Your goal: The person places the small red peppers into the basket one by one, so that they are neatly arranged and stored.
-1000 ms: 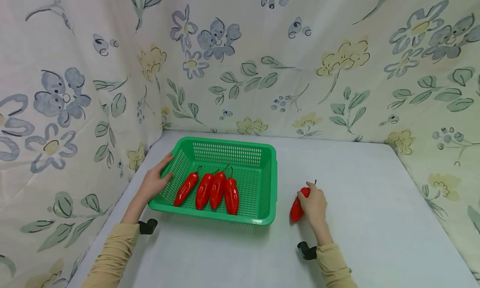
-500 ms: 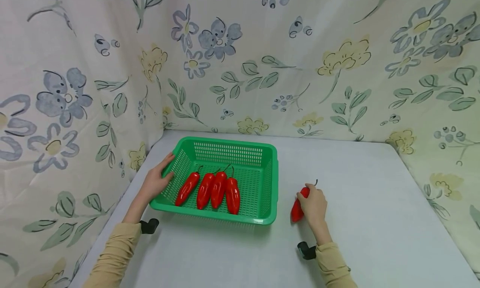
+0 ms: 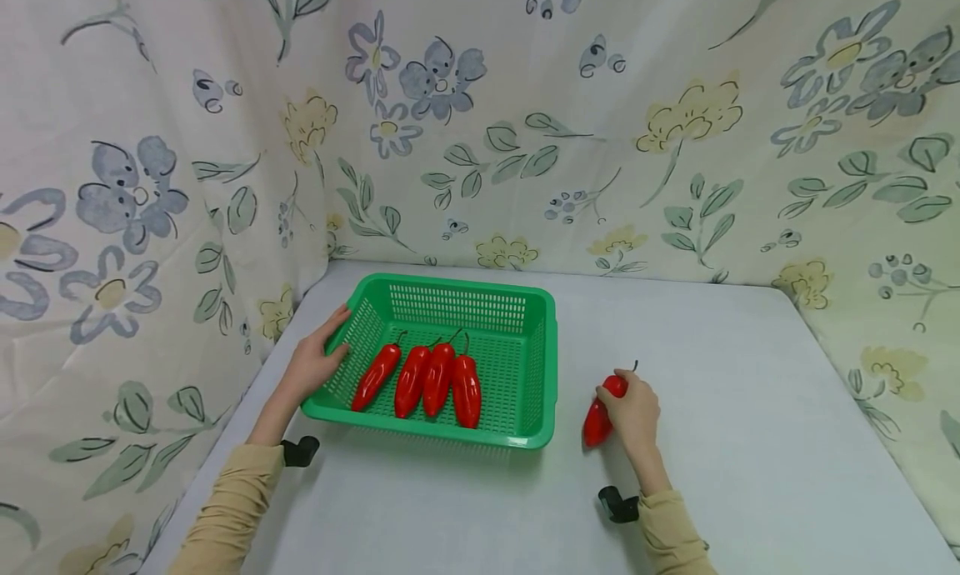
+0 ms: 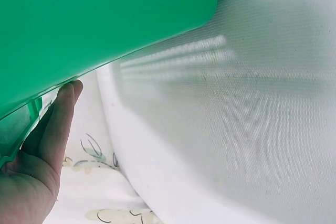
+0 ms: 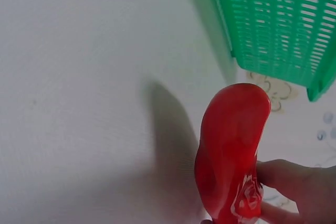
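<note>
My left hand [image 3: 311,362] holds the left side of a green plastic basket [image 3: 545,367], thumb at the inner side of the rim and fingers along the outside. The left wrist view shows the fingers [image 4: 60,124] against the basket's underside edge. Inside the basket lie several glossy red peppers [image 3: 411,381] with dark curved stems, side by side toward the left. To the right of the basket, my right hand [image 3: 633,412] grips another red pepper [image 3: 596,425] near its stem end, its tip pointing toward me. In the right wrist view that pepper's shadow falls beside it on the tabletop.
A white table [image 3: 720,375] carries the basket. Flower-printed curtains [image 3: 480,142] hang behind it and along both sides. Each wrist wears a small black camera mount [image 3: 618,506]. The basket's slotted wall [image 5: 273,30] stands close to the held pepper.
My right hand and the pepper in it have shifted very slightly to the right. The left hand, the basket and the peppers inside it stay put.
</note>
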### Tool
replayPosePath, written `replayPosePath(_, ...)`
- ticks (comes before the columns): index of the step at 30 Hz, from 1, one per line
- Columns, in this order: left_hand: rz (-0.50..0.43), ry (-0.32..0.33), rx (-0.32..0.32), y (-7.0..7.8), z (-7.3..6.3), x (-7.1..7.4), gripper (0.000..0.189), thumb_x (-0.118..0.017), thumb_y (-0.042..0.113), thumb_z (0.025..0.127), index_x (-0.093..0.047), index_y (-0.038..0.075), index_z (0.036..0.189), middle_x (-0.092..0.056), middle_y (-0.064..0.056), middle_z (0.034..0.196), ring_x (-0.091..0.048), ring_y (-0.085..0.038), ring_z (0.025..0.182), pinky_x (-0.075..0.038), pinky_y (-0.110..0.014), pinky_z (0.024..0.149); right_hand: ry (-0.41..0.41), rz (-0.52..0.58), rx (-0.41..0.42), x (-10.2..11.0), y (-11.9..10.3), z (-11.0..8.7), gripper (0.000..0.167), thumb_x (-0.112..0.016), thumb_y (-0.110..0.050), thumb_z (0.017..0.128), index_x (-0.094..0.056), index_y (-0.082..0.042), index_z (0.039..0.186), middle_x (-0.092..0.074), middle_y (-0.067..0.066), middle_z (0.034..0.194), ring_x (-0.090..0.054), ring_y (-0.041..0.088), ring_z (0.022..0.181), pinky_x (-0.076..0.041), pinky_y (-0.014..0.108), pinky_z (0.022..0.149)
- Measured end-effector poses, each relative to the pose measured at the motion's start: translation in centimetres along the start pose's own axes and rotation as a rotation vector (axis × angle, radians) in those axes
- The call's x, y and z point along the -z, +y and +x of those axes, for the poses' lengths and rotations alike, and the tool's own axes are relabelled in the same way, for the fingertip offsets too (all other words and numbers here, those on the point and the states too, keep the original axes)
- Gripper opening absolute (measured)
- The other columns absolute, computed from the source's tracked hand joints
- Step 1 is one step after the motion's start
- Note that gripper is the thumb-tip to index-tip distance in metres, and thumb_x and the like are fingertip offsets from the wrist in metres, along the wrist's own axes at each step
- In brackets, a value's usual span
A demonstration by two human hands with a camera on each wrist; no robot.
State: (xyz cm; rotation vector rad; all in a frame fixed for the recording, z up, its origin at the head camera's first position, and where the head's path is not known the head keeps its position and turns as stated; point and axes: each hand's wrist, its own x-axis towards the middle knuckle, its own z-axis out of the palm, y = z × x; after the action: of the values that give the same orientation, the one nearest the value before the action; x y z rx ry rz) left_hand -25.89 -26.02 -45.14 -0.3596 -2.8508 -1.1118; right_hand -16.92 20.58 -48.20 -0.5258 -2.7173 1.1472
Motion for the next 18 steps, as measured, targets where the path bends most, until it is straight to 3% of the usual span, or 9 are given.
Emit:
replayPosePath(9,0.0,-0.002,-0.002,0.0,0.0,0.0,0.059,-0.053,0.004,0.092,-0.033,0.009,0.148,-0.024,-0.006,0.158,-0.025,-0.038,0.142,-0.028,-0.059,0.11,0.026,0.111,-0.018,1.9,-1.4,-0.1,0.047,-0.058,-0.015,0.091,-0.049,0.003,0.133,-0.055,0.032,0.123,-0.057,0.045,0.105,-0.054,0.053,0.083)
replayPosePath(18,0.0,-0.001,-0.002,0.0,0.0,0.0,0.06,-0.053,0.004,0.092,-0.033,0.009,0.148,-0.024,-0.006,0.158,-0.025,-0.038,0.142,-0.027,-0.059,0.111,0.113,0.209,0.03,4.0,-3.5,-0.5,0.046,-0.06,-0.018,0.091,-0.051,0.0,0.132,-0.055,0.028,0.125,-0.056,0.044,0.106,-0.055,0.055,0.082)
